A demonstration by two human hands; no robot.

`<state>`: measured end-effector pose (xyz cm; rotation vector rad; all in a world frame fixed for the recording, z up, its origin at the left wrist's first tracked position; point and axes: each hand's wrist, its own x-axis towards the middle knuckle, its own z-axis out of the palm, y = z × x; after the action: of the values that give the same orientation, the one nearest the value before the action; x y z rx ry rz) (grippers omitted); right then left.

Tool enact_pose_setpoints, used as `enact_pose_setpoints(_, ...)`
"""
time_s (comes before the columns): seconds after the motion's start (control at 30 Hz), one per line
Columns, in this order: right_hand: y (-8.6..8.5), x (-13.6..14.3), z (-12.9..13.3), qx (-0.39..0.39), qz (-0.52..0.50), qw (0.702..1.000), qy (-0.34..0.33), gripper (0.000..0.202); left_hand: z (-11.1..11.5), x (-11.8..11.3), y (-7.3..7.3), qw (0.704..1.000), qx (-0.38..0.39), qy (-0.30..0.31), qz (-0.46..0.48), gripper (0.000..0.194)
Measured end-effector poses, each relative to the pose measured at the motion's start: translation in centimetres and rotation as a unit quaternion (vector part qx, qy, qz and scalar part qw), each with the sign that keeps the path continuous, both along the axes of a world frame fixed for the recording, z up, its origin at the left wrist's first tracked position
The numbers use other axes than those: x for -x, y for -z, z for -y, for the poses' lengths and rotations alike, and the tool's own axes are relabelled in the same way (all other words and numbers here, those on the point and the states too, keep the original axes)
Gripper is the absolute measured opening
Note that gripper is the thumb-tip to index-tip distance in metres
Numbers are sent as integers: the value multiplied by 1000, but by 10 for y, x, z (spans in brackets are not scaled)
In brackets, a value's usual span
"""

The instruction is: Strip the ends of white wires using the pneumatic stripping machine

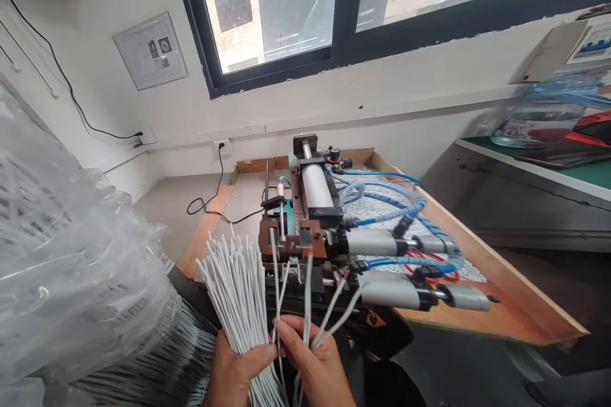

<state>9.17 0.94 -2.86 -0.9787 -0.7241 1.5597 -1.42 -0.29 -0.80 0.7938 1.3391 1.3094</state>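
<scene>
White walls close the room, with a dark-framed window [334, 6] at twelve o'clock and a framed notice [151, 49] at ten o'clock. Below them a wall socket [223, 147] feeds a black cable [210, 194] that trails across the grey floor. A wooden tray table [501, 292] fills the middle of the view, carrying a pneumatic machine [315, 216] with a pale cylinder, blue air hoses [391, 203] looping off toward three o'clock, and two grey cylinders lying along its near edge. At two o'clock a green-topped shelf [573, 175] holds blurred clutter. A large clear plastic bag [71, 280] bulges in from nine o'clock, with more white strands showing beneath it.

At six o'clock the left hand [236, 372] is closed around a thick bundle of white wires [236, 286], which fans upward toward eleven o'clock, its tips just short of the machine's front. Just beside it, toward five o'clock, the right hand [317, 369] pinches a few loose wires [308, 292] between thumb and fingers; these rise at spread angles toward twelve and one o'clock, and their upper ends reach the machine's brown clamp block [292, 241]. Whether those ends sit inside the clamp cannot be told. The two hands touch or nearly touch at the fingertips, directly below the machine.
</scene>
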Motion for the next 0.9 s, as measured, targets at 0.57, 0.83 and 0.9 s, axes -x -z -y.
enact_pose_setpoints(0.57, -2, -7, 11, 103, -27, 994, -36, 31, -1, 6, 6, 997, 25, -74, 30, 13)
enact_pose_setpoints(0.83, -13, -4, -1, 69, -40, 995, -62, 29, 0, -1, -2, 999, 19, -40, 18, 14)
enact_pose_setpoints(0.9, -11, -1, -1, 37, -33, 997, -65, 25, -1, -4, -4, 1000, -2, -8, 30, 20)
